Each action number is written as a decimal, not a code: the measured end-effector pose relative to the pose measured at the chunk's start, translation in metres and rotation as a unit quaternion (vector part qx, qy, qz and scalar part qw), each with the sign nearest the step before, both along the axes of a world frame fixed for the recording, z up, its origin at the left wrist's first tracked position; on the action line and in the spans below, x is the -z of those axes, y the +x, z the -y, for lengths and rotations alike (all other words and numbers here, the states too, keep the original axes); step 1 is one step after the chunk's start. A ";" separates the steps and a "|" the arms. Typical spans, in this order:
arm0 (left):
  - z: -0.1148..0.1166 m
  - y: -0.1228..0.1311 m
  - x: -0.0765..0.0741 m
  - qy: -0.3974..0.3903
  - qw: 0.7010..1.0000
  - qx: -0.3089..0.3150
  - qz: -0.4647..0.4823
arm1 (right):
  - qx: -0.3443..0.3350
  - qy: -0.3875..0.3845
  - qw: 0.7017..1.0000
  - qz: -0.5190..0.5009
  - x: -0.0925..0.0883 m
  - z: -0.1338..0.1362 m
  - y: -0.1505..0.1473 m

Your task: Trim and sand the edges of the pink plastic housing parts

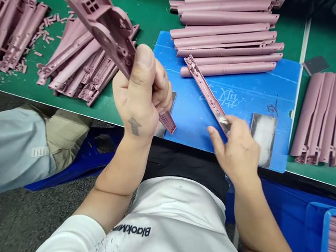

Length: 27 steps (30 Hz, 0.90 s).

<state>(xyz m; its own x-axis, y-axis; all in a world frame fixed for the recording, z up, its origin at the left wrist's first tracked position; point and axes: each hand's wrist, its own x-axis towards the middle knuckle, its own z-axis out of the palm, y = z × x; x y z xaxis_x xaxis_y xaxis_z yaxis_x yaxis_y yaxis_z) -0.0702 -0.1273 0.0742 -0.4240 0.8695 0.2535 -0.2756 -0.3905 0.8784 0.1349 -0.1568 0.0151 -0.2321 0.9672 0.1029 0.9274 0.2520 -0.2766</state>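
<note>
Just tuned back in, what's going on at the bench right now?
A person is seated at a green-topped bench. Their left hand grips a long dusty-pink moulded plastic part with a rounded end, holding it up off the bench. Their right hand is at the end of a narrow pink plastic strip lying on a blue plastic board. Rows of rounded pink plastic shells lie on the board and bench.

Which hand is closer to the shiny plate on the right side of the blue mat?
The right hand is nearer: it is right beside the left edge of the shiny plate. The left hand is much farther left, holding a pink plastic piece.
</note>
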 end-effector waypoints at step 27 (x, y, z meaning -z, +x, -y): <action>0.010 0.023 -0.002 0.013 0.995 -0.076 -0.062 | -0.119 -0.125 0.982 0.072 0.003 0.024 -0.039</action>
